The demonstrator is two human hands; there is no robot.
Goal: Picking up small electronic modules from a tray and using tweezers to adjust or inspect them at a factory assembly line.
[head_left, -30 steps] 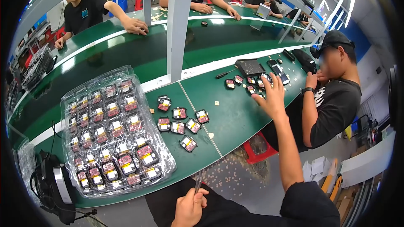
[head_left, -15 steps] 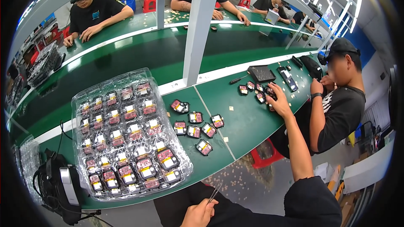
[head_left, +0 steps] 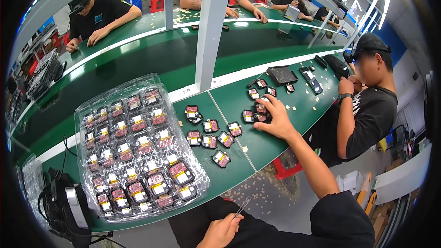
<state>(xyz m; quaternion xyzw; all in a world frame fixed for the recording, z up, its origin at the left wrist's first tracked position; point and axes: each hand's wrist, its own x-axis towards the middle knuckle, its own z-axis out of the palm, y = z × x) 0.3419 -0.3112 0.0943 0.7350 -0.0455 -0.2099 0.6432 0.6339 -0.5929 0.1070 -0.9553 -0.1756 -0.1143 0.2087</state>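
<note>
My left hand (head_left: 220, 232), low over my lap, is closed on a pair of metal tweezers (head_left: 243, 206) whose tips point up. On the green bench my right hand (head_left: 278, 120) reaches out, thumb and fingers spread and curved around a cluster of small black-cased circuit modules (head_left: 248, 115). It touches some of them; the fingers partly cover these. More such modules (head_left: 253, 93) lie just beyond the fingertips. Left of the hand, several square modules (head_left: 210, 142) with red boards and white-and-yellow labels lie loose beside a clear plastic tray (head_left: 138, 93) filled with similar ones.
A grey post (head_left: 209, 41) rises behind the loose modules. A black box (head_left: 282, 76) and a dark rectangular device (head_left: 311, 81) lie farther right, near a seated co-worker (head_left: 367, 105). A black bag-like item (head_left: 57, 202) sits left of the tray. Other people work across the belt.
My right hand has moved left and slightly nearer, and the module cluster has shifted left with it. One module now lies apart near the black box. My left hand still holds the tweezers.
</note>
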